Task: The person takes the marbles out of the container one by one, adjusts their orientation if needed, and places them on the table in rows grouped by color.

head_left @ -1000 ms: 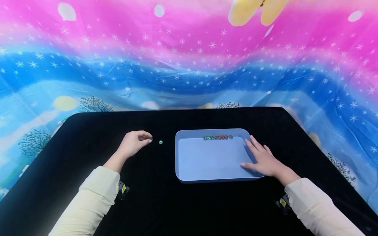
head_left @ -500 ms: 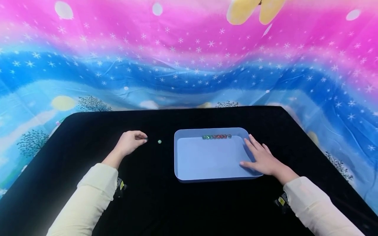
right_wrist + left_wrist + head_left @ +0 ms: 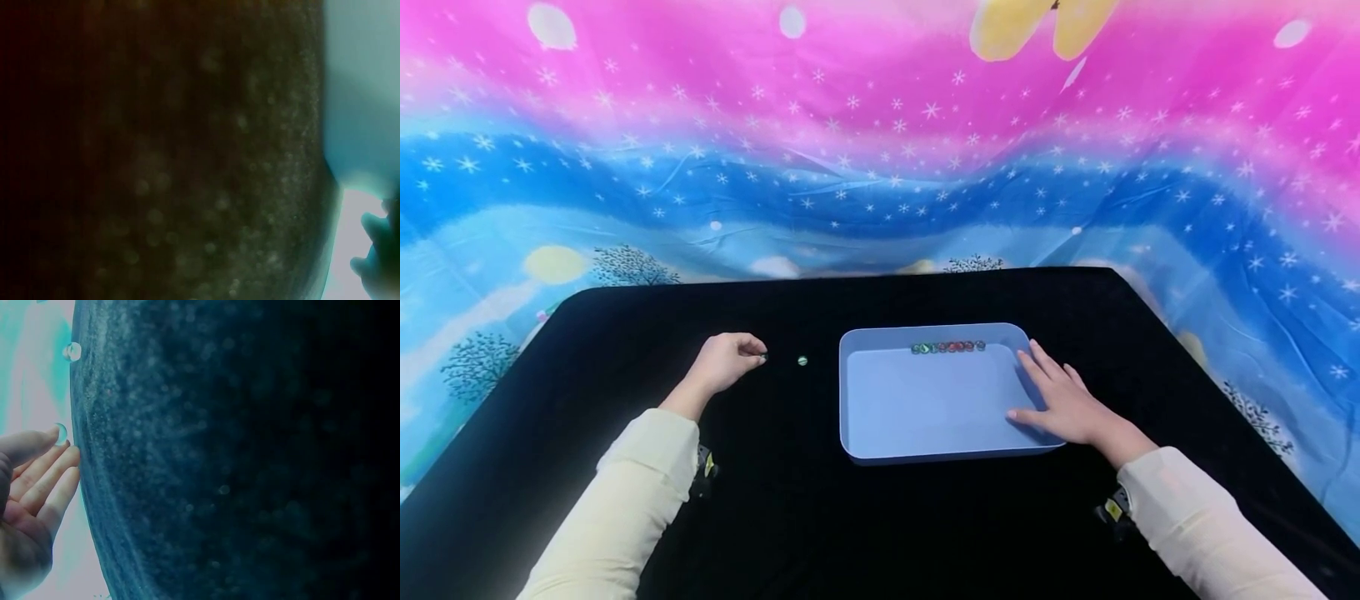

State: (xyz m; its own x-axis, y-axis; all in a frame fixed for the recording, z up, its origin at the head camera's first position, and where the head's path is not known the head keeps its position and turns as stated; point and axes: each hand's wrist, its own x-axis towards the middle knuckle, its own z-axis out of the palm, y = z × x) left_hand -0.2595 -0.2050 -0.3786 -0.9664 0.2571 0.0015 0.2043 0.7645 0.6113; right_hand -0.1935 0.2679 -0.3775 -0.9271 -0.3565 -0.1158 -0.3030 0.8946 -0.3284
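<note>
Between thumb and fingertips, my left hand (image 3: 721, 364) pinches a small glass marble (image 3: 60, 434), mostly covered by the fingers in the head view. A second marble (image 3: 802, 361), green and white, lies on the black cloth just right of that hand, apart from it. My right hand (image 3: 1067, 404) rests over the right side of a shallow blue-grey tray (image 3: 925, 408), its fingers extended and spread at the rim. Along the tray's far wall, several green and red marbles (image 3: 951, 347) sit in a row. In the right wrist view only dark fingertips (image 3: 374, 225) show beside the tray.
A black cloth (image 3: 820, 525) covers the table. Behind it hangs a pink and blue curtain (image 3: 865, 150) with snowflakes and trees. Dark wrist devices (image 3: 706, 473) are strapped under the sleeves.
My left hand has drawn a little to the left, away from the loose marble, still pinching its own. The right hand stays on the tray, and the whole head view has shifted slightly.
</note>
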